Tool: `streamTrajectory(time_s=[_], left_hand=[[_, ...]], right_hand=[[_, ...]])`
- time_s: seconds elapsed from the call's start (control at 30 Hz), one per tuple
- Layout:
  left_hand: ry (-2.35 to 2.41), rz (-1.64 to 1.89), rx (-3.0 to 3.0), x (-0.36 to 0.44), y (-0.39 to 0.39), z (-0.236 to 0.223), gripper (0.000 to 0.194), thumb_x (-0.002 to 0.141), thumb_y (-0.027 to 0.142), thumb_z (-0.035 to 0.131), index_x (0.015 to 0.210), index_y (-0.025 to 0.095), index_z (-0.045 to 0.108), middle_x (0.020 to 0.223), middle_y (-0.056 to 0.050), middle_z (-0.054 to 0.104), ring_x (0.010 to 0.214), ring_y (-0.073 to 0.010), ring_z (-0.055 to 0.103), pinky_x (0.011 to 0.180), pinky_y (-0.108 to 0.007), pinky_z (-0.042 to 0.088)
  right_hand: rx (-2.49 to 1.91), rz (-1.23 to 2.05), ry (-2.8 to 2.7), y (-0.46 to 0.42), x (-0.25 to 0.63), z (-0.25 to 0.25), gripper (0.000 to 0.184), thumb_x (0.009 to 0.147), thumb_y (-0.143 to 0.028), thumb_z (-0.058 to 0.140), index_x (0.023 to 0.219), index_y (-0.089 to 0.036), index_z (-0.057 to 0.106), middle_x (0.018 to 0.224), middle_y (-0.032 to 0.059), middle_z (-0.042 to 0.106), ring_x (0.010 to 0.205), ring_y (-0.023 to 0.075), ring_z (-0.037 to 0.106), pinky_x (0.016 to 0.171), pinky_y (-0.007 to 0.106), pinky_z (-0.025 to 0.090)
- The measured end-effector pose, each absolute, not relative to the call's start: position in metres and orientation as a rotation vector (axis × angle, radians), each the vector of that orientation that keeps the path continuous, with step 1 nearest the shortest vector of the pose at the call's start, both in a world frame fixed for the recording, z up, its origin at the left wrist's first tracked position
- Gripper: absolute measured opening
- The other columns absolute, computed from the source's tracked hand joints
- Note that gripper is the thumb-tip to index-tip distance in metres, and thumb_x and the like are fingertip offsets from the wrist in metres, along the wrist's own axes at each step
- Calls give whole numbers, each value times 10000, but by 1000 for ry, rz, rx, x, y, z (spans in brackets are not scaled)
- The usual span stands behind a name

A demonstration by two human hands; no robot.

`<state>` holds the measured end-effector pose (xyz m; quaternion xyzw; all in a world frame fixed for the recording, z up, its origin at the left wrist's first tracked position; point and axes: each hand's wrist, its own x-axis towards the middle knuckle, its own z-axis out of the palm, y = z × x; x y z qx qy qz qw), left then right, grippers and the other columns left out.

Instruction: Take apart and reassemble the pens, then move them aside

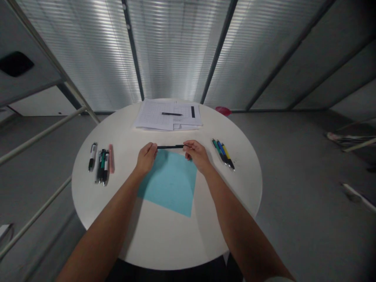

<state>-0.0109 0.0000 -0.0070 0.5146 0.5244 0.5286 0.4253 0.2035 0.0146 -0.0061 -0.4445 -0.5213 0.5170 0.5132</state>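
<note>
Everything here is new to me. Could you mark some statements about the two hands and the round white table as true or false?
1. The left hand and right hand hold one slim black pen. True.
2. The flat light-blue paper sheet covers the white printed papers. False: the light-blue paper sheet lies apart from the white printed papers, nearer the person.
3. A slim dark pen lies on the white printed papers. True.
4. The slim yellow pen lies left of the left hand. False: the yellow pen lies right of the right hand.
</note>
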Motion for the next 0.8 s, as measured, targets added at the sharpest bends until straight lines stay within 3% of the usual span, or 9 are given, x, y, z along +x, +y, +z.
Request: streamTrajectory(time_s=[0.13, 0.33, 0.57, 0.8], left_hand=[[1269, 1345, 1291, -11, 0, -6, 339, 875, 434, 501, 645, 192, 445, 546, 39, 386, 455, -78, 354, 416, -221, 272], [1261, 1355, 1268, -11, 0, -7, 344, 856, 439, 524, 638, 198, 412, 546, 42, 385, 457, -78, 354, 419, -221, 273], [1291, 1347, 1308, -12, -1, -5, 353, 880, 424, 504, 621, 193, 442, 516, 35, 380, 439, -83, 367, 412, -232, 269], [1284, 1336, 1286, -13, 0, -6, 334, 870, 434, 515, 643, 192, 474, 510, 43, 364, 435, -87, 360, 404, -230, 259]], right_hand=[[-1084, 1257, -1238, 15, 204, -7, 305, 735, -442, 672, 903, -196, 607, 682, -35, 615, 469, 76, 529, 420, 206, 375], [-1115, 1228, -1308, 15, 204, -8, 304, 800, -505, 596, 774, -202, 585, 492, -58, 527, 419, 79, 457, 411, 204, 350], [-1055, 1283, -1247, 14, 203, -5, 292, 696, -371, 697, 923, -207, 613, 662, -46, 599, 475, 79, 524, 431, 207, 385], [-1105, 1253, -1248, 16, 202, -9, 318, 785, -511, 612, 837, -198, 590, 698, -18, 625, 477, 74, 533, 425, 199, 390]])
